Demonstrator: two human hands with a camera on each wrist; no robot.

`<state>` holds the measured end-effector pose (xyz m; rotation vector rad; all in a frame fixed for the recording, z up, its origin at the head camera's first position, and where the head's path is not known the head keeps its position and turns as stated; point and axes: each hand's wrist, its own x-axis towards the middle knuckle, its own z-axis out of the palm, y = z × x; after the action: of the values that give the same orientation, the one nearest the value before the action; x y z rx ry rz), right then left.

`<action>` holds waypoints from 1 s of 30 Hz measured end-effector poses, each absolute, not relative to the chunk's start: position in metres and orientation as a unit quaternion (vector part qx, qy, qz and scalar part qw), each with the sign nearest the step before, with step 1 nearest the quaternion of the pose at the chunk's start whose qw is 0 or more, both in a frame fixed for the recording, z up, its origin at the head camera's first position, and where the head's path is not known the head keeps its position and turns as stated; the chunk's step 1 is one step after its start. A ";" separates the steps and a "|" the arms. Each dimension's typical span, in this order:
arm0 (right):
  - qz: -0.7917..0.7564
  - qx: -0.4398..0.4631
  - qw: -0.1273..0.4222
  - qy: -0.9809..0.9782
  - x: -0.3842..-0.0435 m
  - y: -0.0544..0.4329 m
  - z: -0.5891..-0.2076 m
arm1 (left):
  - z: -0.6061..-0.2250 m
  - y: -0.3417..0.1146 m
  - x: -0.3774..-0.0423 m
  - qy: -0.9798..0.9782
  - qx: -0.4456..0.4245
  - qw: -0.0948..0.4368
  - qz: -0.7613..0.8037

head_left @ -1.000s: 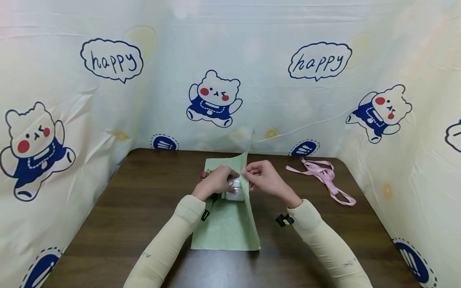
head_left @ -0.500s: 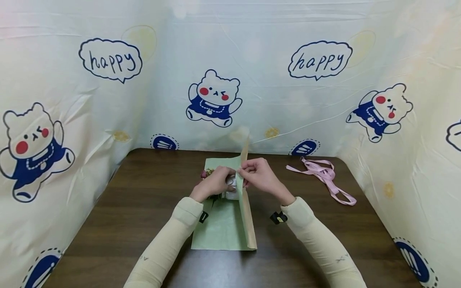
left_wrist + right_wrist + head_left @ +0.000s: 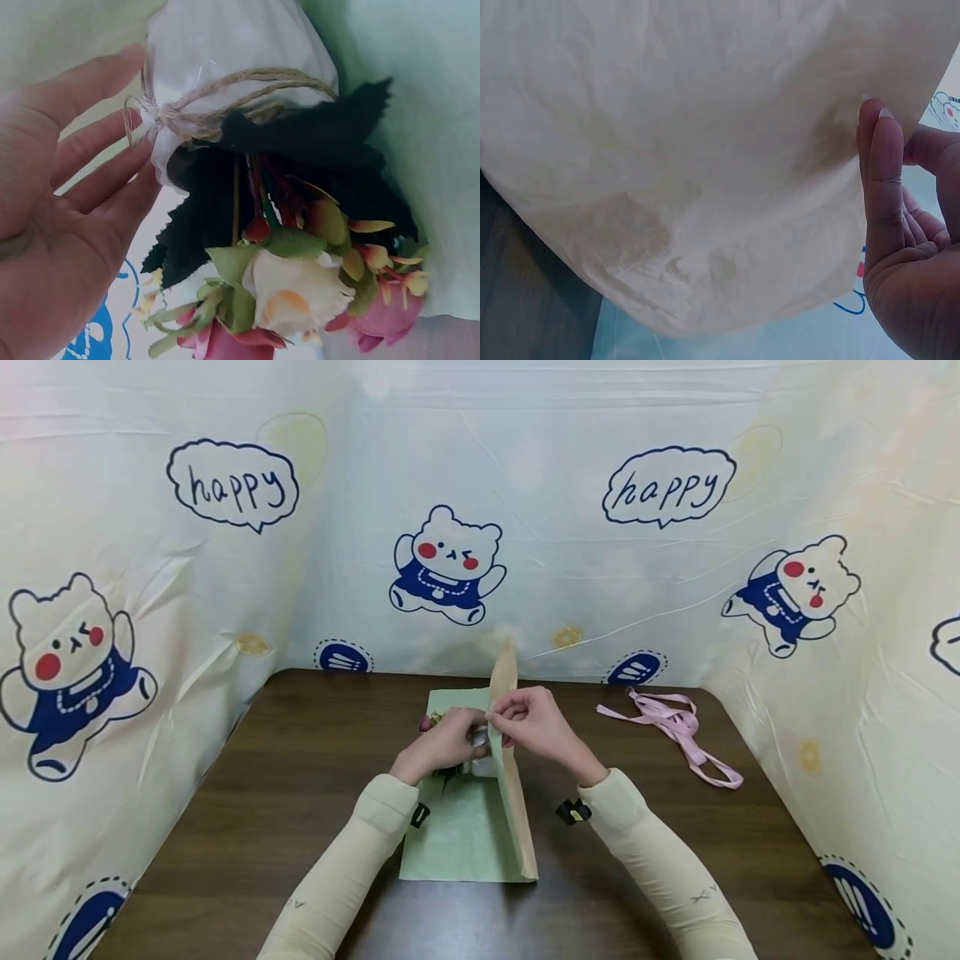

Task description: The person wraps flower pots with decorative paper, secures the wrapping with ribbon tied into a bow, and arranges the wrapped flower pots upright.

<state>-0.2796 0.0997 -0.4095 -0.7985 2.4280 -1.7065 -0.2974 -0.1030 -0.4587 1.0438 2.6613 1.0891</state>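
Observation:
A sheet of wrapping paper point(image 3: 457, 835), green inside and tan outside, lies on the table with its right side raised. On it lies a small white pot point(image 3: 232, 52) tied with twine point(image 3: 262, 79), holding artificial flowers point(image 3: 292, 292) in cream and pink with dark leaves. My left hand point(image 3: 446, 742) holds the pot's side near the twine bow, thumb and fingers spread about it; some fingertips are hidden. With thumb and fingers, my right hand point(image 3: 543, 727) pinches the raised paper edge, whose tan outer face point(image 3: 682, 150) fills most of the right wrist view.
A loose pink ribbon point(image 3: 675, 722) lies at the back right of the brown wooden table point(image 3: 300, 760). A printed cloth curtain point(image 3: 555, 568) with bears and lettering surrounds the back and sides.
My right hand has drawn the paper's right side up and leftward over the pot, so its tan outer face now shows. The left hand has stayed nearly in place.

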 end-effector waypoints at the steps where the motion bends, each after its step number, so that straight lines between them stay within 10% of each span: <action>1: -0.554 -0.261 0.033 0.790 -0.280 0.099 -0.409 | -0.459 -0.104 -0.297 0.868 0.343 0.036 0.356; 17: -0.551 -0.259 0.033 0.793 -0.282 0.080 -0.414 | -0.458 -0.133 -0.271 0.841 0.270 -0.113 0.455; 30: -0.491 -0.286 0.024 0.823 -0.285 0.062 -0.418 | -0.444 -0.125 -0.240 0.838 0.265 -0.041 0.475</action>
<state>-0.2852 0.0618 -0.4179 -0.8848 2.5466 -1.5193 -0.2403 -0.1246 -0.4443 0.8549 2.7030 1.5339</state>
